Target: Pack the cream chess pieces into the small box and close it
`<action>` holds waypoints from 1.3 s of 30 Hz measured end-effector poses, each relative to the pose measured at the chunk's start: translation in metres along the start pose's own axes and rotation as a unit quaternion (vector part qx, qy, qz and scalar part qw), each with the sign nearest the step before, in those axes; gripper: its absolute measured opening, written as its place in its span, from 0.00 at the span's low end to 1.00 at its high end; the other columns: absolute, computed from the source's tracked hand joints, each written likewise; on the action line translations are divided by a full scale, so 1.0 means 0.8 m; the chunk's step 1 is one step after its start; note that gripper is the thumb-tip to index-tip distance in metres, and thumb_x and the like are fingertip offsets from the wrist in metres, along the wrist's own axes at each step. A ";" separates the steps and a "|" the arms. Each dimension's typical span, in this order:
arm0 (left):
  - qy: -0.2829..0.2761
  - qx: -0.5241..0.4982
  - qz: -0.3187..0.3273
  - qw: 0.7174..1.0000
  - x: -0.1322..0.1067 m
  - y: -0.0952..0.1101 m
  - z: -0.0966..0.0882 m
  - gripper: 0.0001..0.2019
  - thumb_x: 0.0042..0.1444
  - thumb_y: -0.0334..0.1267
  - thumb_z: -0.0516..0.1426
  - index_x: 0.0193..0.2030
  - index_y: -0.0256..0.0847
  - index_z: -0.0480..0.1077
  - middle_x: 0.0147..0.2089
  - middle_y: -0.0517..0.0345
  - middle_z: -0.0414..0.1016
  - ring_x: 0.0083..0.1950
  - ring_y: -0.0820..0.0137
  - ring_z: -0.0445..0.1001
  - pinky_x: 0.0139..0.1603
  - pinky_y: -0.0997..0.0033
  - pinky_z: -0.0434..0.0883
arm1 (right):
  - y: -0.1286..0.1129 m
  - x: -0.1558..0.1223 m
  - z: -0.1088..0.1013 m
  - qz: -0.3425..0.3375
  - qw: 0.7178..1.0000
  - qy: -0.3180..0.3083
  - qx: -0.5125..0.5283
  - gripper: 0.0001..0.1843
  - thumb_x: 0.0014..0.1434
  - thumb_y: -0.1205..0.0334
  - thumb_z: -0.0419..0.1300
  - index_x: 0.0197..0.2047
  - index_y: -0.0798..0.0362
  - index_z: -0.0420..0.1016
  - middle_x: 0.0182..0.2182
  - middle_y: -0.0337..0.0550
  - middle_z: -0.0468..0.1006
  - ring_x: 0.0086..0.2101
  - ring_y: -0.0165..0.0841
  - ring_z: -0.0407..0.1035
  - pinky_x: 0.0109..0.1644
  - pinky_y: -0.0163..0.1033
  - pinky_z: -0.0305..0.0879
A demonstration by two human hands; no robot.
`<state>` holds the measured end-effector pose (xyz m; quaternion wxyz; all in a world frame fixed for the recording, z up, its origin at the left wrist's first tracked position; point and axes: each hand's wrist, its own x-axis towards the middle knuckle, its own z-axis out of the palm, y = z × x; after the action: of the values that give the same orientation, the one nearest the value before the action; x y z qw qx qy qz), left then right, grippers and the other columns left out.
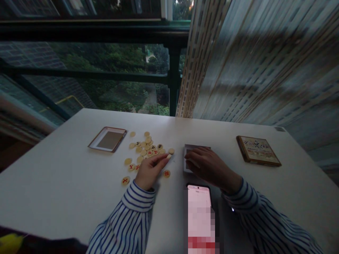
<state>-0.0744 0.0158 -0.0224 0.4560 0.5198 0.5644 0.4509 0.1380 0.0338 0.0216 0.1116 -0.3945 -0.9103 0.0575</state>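
Between thumb and fingers, my left hand (151, 170) pinches a round Chinese chess piece (168, 156), held edge-on. Loose wooden chess pieces (143, 144) lie scattered beside and beyond this hand, some showing red or black characters, others plain side up. One red-marked piece (166, 174) rests apart, just right of the left hand. My right hand (205, 165) reaches over a shallow open box (197, 145), fingers curled down into it. The fingertips and whatever they may touch are hidden inside the box.
A lit phone (199, 211) lies near me, below the open box. An open lid-like tray (107, 140) is at the left, and a closed printed box (257, 151) at the right. The white table (66, 165) ends at a window and a curtain (238, 70).
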 end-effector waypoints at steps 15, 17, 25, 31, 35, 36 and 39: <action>0.009 -0.158 -0.110 0.981 0.003 -0.002 0.001 0.20 0.42 0.48 0.63 0.37 0.34 0.76 0.34 0.50 0.79 0.33 0.70 0.76 0.36 0.73 0.73 | -0.001 0.000 0.003 -0.007 1.000 -0.001 -0.005 0.08 0.59 0.65 0.52 0.39 0.54 0.70 0.35 0.45 0.74 0.37 0.33 0.65 0.43 0.39 0.56; 0.006 -0.151 -0.119 0.981 0.002 -0.001 0.001 0.19 0.44 0.48 0.62 0.37 0.34 0.75 0.33 0.50 0.79 0.32 0.71 0.76 0.36 0.73 0.72 | -0.001 0.000 0.005 -0.011 1.000 -0.002 -0.003 0.08 0.59 0.65 0.52 0.39 0.54 0.70 0.35 0.45 0.74 0.37 0.33 0.65 0.42 0.39 0.56; -0.023 -0.156 -0.108 0.982 0.004 -0.005 0.000 0.21 0.45 0.51 0.61 0.38 0.33 0.75 0.31 0.51 0.78 0.31 0.71 0.75 0.36 0.72 0.72 | -0.012 0.010 0.009 -0.035 0.998 0.047 0.011 0.12 0.60 0.62 0.51 0.46 0.54 0.69 0.37 0.48 0.74 0.39 0.35 0.66 0.44 0.41 0.58; -0.054 -0.181 -0.083 0.978 0.005 -0.008 0.002 0.21 0.46 0.50 0.60 0.39 0.33 0.74 0.35 0.50 0.78 0.32 0.72 0.75 0.37 0.71 0.72 | -0.029 0.033 0.006 -0.056 0.998 0.042 0.009 0.13 0.60 0.59 0.53 0.46 0.55 0.68 0.37 0.48 0.75 0.38 0.35 0.66 0.42 0.41 0.59; -0.054 -0.194 -0.068 0.977 0.004 -0.006 0.001 0.20 0.45 0.49 0.61 0.38 0.33 0.74 0.34 0.51 0.78 0.33 0.71 0.75 0.38 0.70 0.72 | -0.036 0.041 0.010 -0.075 0.996 0.031 0.031 0.12 0.61 0.60 0.52 0.46 0.54 0.68 0.37 0.47 0.75 0.38 0.33 0.66 0.42 0.39 0.58; -0.053 -0.195 -0.066 0.977 0.004 -0.006 0.001 0.19 0.45 0.48 0.61 0.38 0.33 0.74 0.33 0.52 0.78 0.32 0.71 0.75 0.38 0.70 0.72 | -0.038 0.042 0.011 -0.075 0.996 0.032 0.033 0.12 0.61 0.60 0.52 0.46 0.54 0.68 0.36 0.47 0.75 0.38 0.33 0.66 0.43 0.39 0.58; -0.045 -0.200 -0.062 0.977 0.004 -0.004 -0.001 0.19 0.45 0.48 0.61 0.37 0.33 0.74 0.31 0.54 0.77 0.30 0.72 0.74 0.36 0.72 0.72 | -0.041 0.045 0.012 -0.071 0.997 0.030 0.030 0.12 0.60 0.59 0.53 0.46 0.54 0.69 0.36 0.47 0.75 0.38 0.33 0.66 0.43 0.39 0.58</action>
<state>-0.0761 0.0188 -0.0255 0.6026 0.4018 0.4725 0.5022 0.0888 0.0377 0.0239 0.1548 -0.3270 -0.9300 0.0649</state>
